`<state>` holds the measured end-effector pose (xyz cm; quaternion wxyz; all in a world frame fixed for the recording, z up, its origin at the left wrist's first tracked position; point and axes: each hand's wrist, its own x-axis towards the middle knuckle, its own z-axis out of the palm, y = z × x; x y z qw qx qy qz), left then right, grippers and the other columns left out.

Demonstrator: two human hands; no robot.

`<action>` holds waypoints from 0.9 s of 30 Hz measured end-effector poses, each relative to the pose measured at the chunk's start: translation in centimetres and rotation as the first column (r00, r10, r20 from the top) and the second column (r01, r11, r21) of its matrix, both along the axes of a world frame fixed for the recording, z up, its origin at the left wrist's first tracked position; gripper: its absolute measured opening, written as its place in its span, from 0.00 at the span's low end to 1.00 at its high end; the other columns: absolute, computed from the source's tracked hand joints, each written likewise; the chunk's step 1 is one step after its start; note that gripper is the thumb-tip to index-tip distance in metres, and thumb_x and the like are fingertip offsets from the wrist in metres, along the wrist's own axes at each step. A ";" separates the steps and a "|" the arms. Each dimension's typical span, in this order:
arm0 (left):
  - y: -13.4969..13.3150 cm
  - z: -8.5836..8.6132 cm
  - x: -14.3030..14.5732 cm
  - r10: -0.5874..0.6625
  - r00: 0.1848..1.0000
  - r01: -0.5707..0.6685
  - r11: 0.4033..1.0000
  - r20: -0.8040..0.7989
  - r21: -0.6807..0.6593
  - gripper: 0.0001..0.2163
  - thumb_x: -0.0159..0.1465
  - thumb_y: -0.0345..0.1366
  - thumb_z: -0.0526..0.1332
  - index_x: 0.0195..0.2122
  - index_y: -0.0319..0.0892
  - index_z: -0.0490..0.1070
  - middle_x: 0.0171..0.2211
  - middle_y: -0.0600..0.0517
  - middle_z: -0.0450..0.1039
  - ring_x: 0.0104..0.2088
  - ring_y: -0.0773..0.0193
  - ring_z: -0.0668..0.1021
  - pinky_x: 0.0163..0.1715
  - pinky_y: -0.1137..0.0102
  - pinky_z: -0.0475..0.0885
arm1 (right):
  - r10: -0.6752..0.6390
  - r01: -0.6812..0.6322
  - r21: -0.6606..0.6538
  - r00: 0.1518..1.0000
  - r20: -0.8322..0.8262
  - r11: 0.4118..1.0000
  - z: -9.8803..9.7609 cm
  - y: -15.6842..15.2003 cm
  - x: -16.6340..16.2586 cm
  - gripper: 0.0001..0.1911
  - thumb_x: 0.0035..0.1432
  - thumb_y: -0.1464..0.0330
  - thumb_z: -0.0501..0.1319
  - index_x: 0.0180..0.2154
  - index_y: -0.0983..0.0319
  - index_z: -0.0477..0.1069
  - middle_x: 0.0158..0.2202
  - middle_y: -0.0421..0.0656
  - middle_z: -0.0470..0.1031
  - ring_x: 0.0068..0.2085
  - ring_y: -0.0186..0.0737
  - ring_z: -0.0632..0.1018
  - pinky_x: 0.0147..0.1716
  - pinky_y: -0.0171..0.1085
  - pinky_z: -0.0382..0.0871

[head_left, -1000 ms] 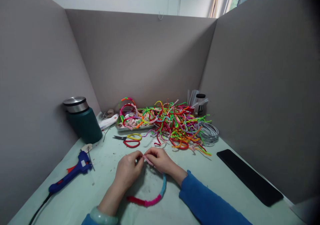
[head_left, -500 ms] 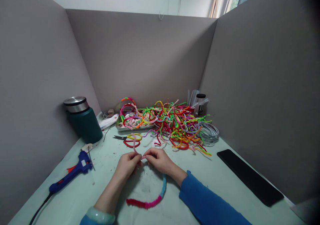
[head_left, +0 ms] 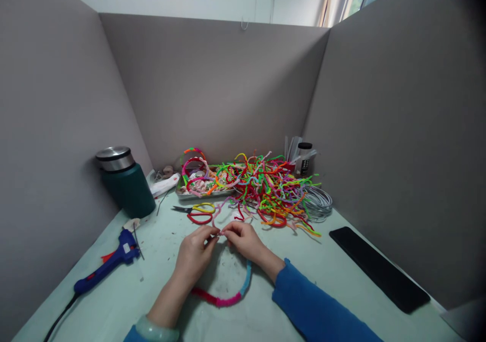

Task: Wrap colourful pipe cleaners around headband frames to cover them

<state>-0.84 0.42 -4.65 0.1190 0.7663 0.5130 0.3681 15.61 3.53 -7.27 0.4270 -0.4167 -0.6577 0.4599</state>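
Note:
Between my two hands, low in the middle of the view, a pale pink pipe cleaner (head_left: pixel 215 218) sticks up, its loose end bending toward the pile behind. My left hand (head_left: pixel 195 250) pinches it between thumb and fingers. Close against it, the fingertips of my right hand (head_left: pixel 244 240) are also pinched on the pink strand. From under my right hand curves a fuzzy wrapped band (head_left: pixel 229 300) in light blue, magenta and dark red. Its red end passes behind my left wrist, and its upper part is hidden by my right hand.
Scissors (head_left: pixel 200 213) lie just beyond my hands. Behind are a metal tray (head_left: pixel 207 196), a heap of coloured pipe cleaners (head_left: pixel 271 185) and a wire coil (head_left: pixel 319 203). Left stand a green bottle (head_left: pixel 129 187) and a blue glue gun (head_left: pixel 110 263); right lies a black slab (head_left: pixel 379 268).
Both pinching fingertips have shifted slightly up and right. The pink strand's loose end has swung right, and the band's red end has moved up, partly behind my left wrist.

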 end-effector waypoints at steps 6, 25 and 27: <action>0.1 -0.1 0.0 0.006 1.000 -0.006 1.000 -0.017 -0.031 0.09 0.59 0.31 0.56 0.36 0.42 0.75 0.36 0.49 0.76 0.37 0.62 0.77 0.37 0.71 0.69 | 0.021 -0.021 0.047 1.000 0.007 0.999 -0.1 -0.1 -0.1 0.06 0.54 0.69 0.58 0.30 0.64 0.73 0.20 0.37 0.68 0.22 0.30 0.67 0.21 0.28 0.58; -0.1 -0.1 0.4 0.053 0.998 -0.053 0.999 -0.015 0.000 0.11 0.62 0.36 0.55 0.34 0.40 0.77 0.31 0.48 0.73 0.32 0.63 0.75 0.33 0.71 0.68 | 0.030 -0.024 0.111 0.998 -0.055 0.994 0.5 -0.5 -0.1 0.06 0.55 0.69 0.58 0.31 0.64 0.73 0.22 0.37 0.68 0.24 0.30 0.67 0.23 0.29 0.58; -0.2 0.0 0.4 0.058 0.998 -0.058 0.998 -0.024 0.020 0.12 0.62 0.37 0.55 0.33 0.40 0.77 0.31 0.48 0.72 0.32 0.63 0.75 0.33 0.71 0.68 | 0.040 -0.034 0.097 0.997 -0.059 0.995 0.6 -0.5 -0.1 0.07 0.55 0.68 0.58 0.32 0.64 0.73 0.22 0.37 0.68 0.24 0.30 0.67 0.23 0.29 0.59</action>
